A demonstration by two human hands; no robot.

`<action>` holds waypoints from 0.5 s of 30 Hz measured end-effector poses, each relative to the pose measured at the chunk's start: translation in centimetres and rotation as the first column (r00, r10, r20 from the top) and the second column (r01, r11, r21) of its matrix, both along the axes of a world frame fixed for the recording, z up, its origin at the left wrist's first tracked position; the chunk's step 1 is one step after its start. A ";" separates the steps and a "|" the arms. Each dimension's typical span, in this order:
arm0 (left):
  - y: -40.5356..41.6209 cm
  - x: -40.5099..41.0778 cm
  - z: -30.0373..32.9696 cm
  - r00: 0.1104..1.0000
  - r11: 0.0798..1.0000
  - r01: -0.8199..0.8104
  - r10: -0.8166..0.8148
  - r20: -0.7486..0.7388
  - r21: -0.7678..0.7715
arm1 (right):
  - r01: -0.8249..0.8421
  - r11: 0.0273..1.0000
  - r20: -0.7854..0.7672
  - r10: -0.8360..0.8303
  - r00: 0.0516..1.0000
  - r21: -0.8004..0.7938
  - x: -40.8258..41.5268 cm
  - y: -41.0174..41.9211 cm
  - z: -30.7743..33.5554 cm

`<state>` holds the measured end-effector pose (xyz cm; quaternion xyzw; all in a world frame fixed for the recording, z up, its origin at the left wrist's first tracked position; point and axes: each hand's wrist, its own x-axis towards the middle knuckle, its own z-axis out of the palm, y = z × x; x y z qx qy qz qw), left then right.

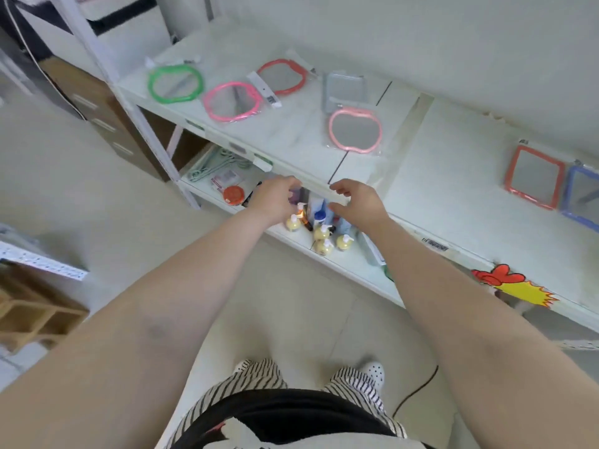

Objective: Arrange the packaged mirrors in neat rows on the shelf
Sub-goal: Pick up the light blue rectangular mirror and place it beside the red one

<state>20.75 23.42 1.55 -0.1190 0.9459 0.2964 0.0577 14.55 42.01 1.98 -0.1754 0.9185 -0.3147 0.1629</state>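
Observation:
Packaged mirrors lie flat on the white shelf (291,147). At the back left sit a green round mirror (175,83), a pink one (232,101) and a red one (282,76). A grey square mirror (344,89) lies behind a light-pink round mirror (354,130). At the far right lie a red rectangular mirror (533,176) and a blue one (583,199). My left hand (275,198) and right hand (356,202) hover at the shelf's front edge with fingers loosely curled, holding nothing.
The lower shelf (350,264) holds several small pump bottles (324,236), an orange-lidded jar (234,194) and hangers (214,163). A red and yellow sticker (515,286) marks the front edge at the right. Cardboard boxes (103,118) stand left of the shelf frame.

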 end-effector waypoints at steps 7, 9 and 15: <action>-9.6 3.7 1.2 1.000 0.999 -0.009 0.008 -0.026 -0.046 | -0.085 0.990 -0.020 0.088 0.996 0.116 2.8 -11.0 0.4; -11.8 3.7 0.9 0.999 0.996 -0.021 0.018 -0.042 -0.089 | -0.085 0.989 -0.010 0.087 0.996 0.122 2.7 -13.0 0.6; -16.3 1.9 -0.2 0.999 0.990 -0.049 0.046 -0.022 -0.133 | -0.152 0.973 -0.019 0.158 0.987 0.175 0.2 -17.1 -0.4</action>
